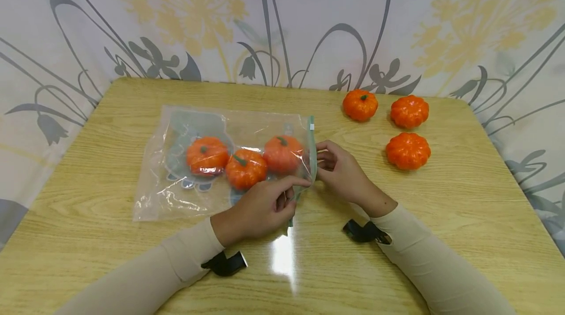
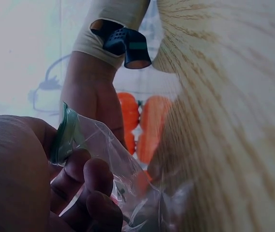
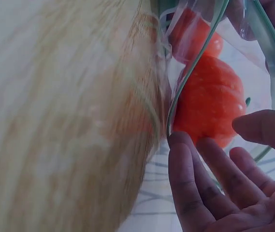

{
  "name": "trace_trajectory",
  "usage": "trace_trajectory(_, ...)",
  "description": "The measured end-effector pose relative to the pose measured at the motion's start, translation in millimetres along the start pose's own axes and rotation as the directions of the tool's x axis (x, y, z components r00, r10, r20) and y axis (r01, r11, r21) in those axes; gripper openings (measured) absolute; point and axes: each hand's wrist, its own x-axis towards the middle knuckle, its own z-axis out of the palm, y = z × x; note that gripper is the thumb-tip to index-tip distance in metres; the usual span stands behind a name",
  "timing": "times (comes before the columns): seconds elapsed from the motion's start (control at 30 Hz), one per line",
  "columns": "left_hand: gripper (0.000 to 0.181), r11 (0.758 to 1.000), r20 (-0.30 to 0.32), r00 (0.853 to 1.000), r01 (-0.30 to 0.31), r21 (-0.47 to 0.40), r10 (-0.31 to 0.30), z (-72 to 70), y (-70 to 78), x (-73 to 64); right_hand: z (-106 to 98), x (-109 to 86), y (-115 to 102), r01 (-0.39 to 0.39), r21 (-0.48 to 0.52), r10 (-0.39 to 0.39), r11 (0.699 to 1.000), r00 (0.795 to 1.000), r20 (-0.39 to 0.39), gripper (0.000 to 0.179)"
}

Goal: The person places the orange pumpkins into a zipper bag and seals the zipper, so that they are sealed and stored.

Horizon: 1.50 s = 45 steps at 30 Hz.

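Observation:
A clear zip bag (image 1: 152, 192) with a green zip edge (image 1: 312, 150) lies flat on the table, its mouth toward the right. Inside it are three orange toy pumpkins, a left one (image 1: 206, 156), a middle one (image 1: 246, 170) and one nearest the mouth (image 1: 283, 154). My left hand (image 1: 262, 209) pinches the near corner of the green edge, which also shows in the left wrist view (image 2: 65, 133). At the parted mouth, my right hand (image 1: 342, 172) has its fingers loosely extended. Its fingertips (image 3: 180, 140) reach the rim close to a pumpkin (image 3: 212, 96) and grip nothing.
Three more orange pumpkins sit at the table's back right: one with a green stem (image 1: 360, 105), one beside it (image 1: 409, 111) and one nearer (image 1: 408, 151). A patterned curtain (image 1: 300, 25) hangs behind the wooden table (image 1: 468, 217). Black straps are on both sleeves.

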Motion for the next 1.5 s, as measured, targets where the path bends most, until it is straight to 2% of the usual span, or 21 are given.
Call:
trace_trajectory(0.2,0.039,1.000,0.009,1.000,0.016,-0.003,-0.016,-0.6,0.0,0.0,-2,-1.0,-2,-0.007,0.054,0.003,0.999,0.996,0.084,0.029)
trace_trajectory(0.4,0.039,1.000,0.004,1.000,0.015,0.006,-0.015,-1.6,0.0,1.0,-2,-1.1,-3,0.000,0.035,-0.007,0.999,0.980,0.199,0.041)
trace_trajectory(0.6,0.040,0.999,0.029,0.998,0.049,0.000,-0.049,-1.7,0.7,0.1,-2,-1.7,0,0.014,0.023,-0.019,1.000,0.974,0.227,0.041)
trace_trajectory(0.8,0.041,0.999,0.015,0.999,0.048,0.017,-0.049,-2.2,2.1,1.7,-4,-2.8,-1,0.027,-0.001,-0.026,1.000,0.982,0.187,0.030)
trace_trajectory(0.97,0.040,0.989,-0.036,0.994,0.109,0.097,-0.106,-0.9,5.9,1.3,-6,-3.1,-2,0.000,-0.071,0.008,0.998,0.994,0.113,0.027)
trace_trajectory(1.2,0.035,0.946,-0.098,0.976,0.212,0.244,-0.193,-1.2,14.7,-0.6,-10,0.3,-2,-0.015,-0.190,0.018,0.982,1.000,0.014,0.024)
trace_trajectory(1.4,0.033,0.906,-0.144,0.966,0.252,0.341,-0.215,-0.9,14.7,-2.0,-12,1.7,-1,-0.004,-0.225,-0.003,0.974,1.000,-0.029,0.020)
trace_trajectory(1.5,0.033,0.897,-0.152,0.965,0.258,0.360,-0.216,-2.7,12.0,-1.4,-14,2.1,-1,-0.021,-0.234,0.013,0.972,0.999,-0.037,0.020)
